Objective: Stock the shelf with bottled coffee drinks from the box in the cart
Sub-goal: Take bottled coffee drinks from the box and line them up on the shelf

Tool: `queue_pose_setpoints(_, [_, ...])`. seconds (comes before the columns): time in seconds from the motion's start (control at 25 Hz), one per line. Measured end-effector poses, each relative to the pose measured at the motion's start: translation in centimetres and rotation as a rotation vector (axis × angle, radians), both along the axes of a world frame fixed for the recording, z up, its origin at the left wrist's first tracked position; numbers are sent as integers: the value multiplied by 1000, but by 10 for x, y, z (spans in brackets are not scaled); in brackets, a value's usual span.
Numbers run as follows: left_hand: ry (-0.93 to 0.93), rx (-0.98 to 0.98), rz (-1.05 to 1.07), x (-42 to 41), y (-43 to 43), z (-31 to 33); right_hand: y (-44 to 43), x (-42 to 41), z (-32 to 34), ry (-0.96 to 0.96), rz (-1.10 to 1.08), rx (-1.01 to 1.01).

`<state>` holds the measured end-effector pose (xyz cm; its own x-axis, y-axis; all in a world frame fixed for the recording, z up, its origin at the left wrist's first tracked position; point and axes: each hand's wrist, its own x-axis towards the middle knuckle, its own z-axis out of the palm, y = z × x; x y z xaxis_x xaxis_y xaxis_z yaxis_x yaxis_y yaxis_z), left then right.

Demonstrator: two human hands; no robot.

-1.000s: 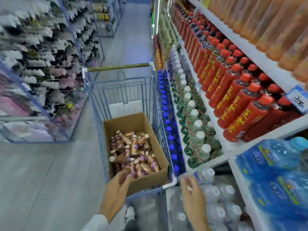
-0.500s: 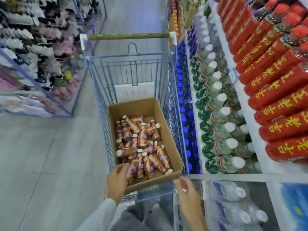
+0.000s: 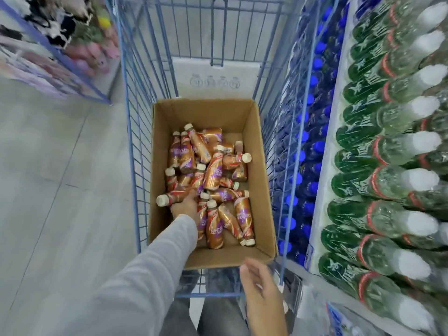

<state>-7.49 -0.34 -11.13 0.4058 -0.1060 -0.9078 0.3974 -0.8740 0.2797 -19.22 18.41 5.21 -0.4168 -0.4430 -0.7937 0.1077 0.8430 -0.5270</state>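
Left hand [image 3: 185,206] inside brown cardboard box [image 3: 263,180], gripping white-capped brown coffee bottle [image 3: 173,197] near left wall. Right hand [image 3: 263,291] open, empty, outside near box edge; box far end bare.

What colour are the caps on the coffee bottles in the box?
Off-white on the coffee bottles, clearest in the head view, the only one.

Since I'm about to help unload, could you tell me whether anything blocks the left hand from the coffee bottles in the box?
Nothing visible does. The left hand is already inside the open-topped cardboard box, resting on the loose pile of coffee bottles. The right hand is outside, near the cart's near end.
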Motion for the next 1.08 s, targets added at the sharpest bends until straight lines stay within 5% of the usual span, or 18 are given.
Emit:
queue_pose_setpoints(0.16, [-105, -68, 43, -7, -16, -7, -22, -10, -9, -53, 91, 13])
queue_pose_setpoints(0.32, [-166, -233, -245, 11, -4, 29, -73, -29, -17, -45, 227, -5])
queue_pose_setpoints(0.48, [-31, -371, -486, 42, 33, 86, -158, -37, -71, 19, 278, -16])
queue_pose_setpoints(0.84, [-36, -352, -300, 101, 110, 146, -250, 15, -215, -78, 163, 179])
queue_pose_setpoints(1.08, [46, -430, -342, 99, 92, 166, -208, 8, -150, -263, 80, 77])
